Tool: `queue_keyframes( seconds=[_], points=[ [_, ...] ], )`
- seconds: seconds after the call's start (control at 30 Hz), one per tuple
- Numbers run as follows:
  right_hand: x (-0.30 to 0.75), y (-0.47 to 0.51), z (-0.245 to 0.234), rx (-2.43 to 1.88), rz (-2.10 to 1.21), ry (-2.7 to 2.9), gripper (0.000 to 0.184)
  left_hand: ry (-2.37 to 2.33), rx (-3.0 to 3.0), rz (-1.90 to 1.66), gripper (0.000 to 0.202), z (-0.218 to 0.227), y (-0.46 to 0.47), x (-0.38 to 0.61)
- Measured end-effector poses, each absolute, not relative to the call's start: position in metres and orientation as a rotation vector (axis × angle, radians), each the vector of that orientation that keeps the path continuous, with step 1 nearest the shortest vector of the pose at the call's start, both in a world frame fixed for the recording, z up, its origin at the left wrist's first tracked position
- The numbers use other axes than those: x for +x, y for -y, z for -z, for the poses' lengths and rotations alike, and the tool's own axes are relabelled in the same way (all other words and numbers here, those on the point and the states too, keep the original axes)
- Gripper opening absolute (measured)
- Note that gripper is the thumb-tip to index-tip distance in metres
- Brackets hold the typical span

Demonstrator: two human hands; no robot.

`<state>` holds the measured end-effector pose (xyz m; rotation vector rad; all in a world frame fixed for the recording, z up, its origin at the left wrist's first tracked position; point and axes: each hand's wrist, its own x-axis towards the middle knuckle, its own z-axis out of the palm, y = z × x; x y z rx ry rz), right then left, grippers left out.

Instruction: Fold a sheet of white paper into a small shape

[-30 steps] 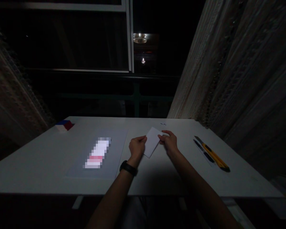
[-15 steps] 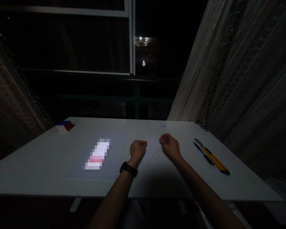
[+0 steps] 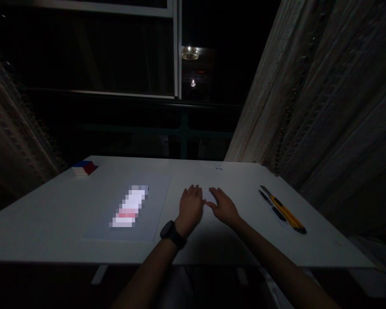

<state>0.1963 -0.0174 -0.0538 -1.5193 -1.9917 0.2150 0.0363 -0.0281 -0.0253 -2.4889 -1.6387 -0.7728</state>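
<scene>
My left hand [image 3: 191,207], with a black watch on the wrist, lies palm down with its fingers stretched out over the table. Close to its right, my right hand [image 3: 224,207] is spread, its thumb reaching toward the left thumb. A small piece of white paper [image 3: 209,196] shows faintly between the two hands. Most of it is covered, and its outline blends into the white table. Neither hand has its fingers closed around anything.
A lit, blurred-out phone screen [image 3: 128,207] rests on a large white sheet [image 3: 159,201] at left. Farther left sits a blue, red and white block [image 3: 84,168]. A yellow utility knife [image 3: 287,214] and a dark pen-like tool [image 3: 272,205] lie at right. Small dark marks [image 3: 219,168] are near the far edge.
Both hands were pinching the raised white paper by its sides. Now the fingers have opened and flattened over it, and the left hand has moved right, closer to the right hand.
</scene>
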Motion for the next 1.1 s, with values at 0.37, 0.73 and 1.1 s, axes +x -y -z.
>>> queue_keyframes(
  seconds=[0.37, 0.73, 1.1],
  points=[
    [0.216, 0.01, 0.054, -1.624, -0.118, 1.98, 0.049, 1.417, -2.563, 0.556, 0.048, 0.058, 0.037, 0.033],
    [0.213, 0.022, 0.032, -1.604, 0.321, 2.107, 0.017, 1.419, -2.568, 0.569, 0.047, 0.055, 0.04, 0.033],
    [0.217, 0.013, 0.01, -1.409, 0.464, 2.722, 0.016, 1.451, -2.6, 0.557, 0.047, 0.052, 0.041, 0.034]
  ],
)
